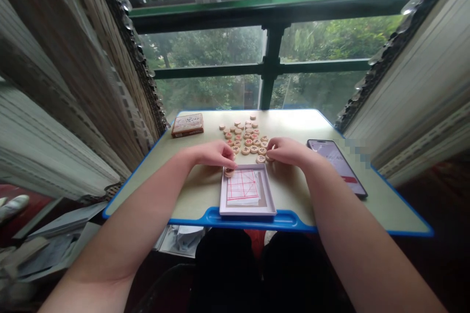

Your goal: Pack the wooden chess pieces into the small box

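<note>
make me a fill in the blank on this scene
The left hand touches a wooden disc at the far ____ corner of the shallow tray. The grid on the sheet inside it is drawn in ____ lines. The smartphone lies to the ____ of the right hand. The table has a ____ rim.

left; red; right; blue

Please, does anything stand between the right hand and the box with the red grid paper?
Yes. A round wooden xiangqi piece lies on the table between the right hand and the box, just outside its raised rim. Nothing else visible stands there.
</note>
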`<action>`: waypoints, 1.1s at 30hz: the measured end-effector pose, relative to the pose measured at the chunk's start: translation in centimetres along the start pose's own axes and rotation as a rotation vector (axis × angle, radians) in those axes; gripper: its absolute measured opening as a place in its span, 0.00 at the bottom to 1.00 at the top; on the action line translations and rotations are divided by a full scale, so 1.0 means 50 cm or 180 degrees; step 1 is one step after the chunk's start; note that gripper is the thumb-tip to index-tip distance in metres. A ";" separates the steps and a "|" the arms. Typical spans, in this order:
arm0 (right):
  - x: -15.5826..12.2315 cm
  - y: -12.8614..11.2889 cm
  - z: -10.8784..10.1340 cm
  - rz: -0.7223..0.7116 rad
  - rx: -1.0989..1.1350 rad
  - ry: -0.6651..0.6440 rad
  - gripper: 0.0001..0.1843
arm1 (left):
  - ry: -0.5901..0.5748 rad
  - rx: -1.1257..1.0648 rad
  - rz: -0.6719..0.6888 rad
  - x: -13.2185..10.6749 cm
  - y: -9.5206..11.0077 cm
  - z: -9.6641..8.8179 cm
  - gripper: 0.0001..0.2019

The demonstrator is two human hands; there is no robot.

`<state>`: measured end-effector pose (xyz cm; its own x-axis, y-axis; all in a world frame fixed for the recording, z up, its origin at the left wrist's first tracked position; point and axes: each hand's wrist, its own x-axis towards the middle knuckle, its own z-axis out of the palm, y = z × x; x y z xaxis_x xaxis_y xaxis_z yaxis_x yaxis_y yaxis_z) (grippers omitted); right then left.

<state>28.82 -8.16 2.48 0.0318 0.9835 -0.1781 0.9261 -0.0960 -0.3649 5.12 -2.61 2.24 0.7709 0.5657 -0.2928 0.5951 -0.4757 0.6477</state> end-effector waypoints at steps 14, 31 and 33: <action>0.001 0.002 -0.001 0.0009 0.0052 -0.0043 0.15 | -0.0046 -0.0181 0.0053 -0.002 0.006 0.004 0.16; -0.007 0.001 -0.009 -0.0147 -0.0221 0.0122 0.08 | -0.0037 -0.0661 -0.0075 -0.003 -0.008 -0.005 0.13; -0.022 -0.014 -0.016 -0.0309 0.0106 0.0421 0.10 | -0.0027 -0.0690 -0.0084 -0.002 -0.008 -0.005 0.13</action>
<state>28.43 -9.05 3.67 -0.0058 0.9998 -0.0194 0.9143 -0.0025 -0.4050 4.72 -2.30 2.18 0.7581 0.5700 -0.3168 0.5530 -0.3044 0.7756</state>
